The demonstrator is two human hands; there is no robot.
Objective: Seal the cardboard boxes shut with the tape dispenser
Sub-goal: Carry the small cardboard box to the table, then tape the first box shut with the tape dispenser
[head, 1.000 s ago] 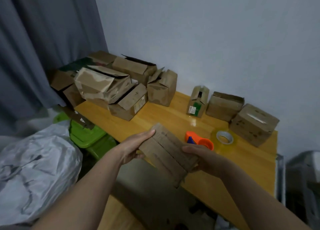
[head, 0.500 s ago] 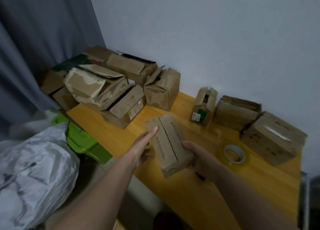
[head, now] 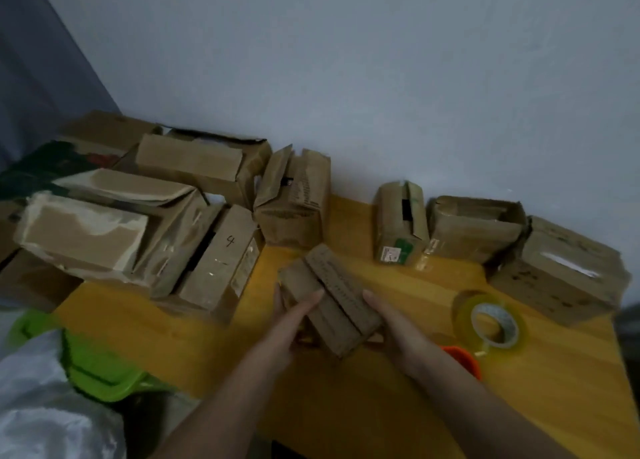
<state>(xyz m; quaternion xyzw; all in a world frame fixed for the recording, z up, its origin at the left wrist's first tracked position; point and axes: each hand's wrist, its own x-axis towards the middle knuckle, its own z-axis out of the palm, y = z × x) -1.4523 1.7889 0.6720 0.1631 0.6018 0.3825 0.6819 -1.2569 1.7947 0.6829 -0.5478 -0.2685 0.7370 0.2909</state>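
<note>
Holding a small box (head: 330,302) between both hands, just over the near part of the bench (head: 554,382). Left hand (head: 294,320) flat along the box's left side, fingers straight, pressing rather than curling. Right hand (head: 388,323) cupping the right side and the underside, fingers wrapped beneath. Top flaps folded down, meeting along a bare seam; no tape visible on it.

Just right of the right wrist, an orange dispenser (head: 462,358), mostly hidden by the forearm. Beside it, a clear tape roll (head: 493,321) lying flat on the bench.

Further back, a row of worn boxes against the wall: a pile (head: 138,223) at the left, one marked "4" (head: 221,261), one upright with loose flaps (head: 294,195), a narrow one with a green label (head: 398,223), and two more at the right (head: 474,226), (head: 561,271). Several flaps stand open.

Likely risks: flaps springing up once one hand lets go to fetch the dispenser, leaving a gap under the tape. Box sliding on the smooth bench if not steadied during the pull. Forearm knocking the dispenser off the near edge, given how close it sits to the wrist. Tape wrinkling over creased, softened cardboard.
</note>
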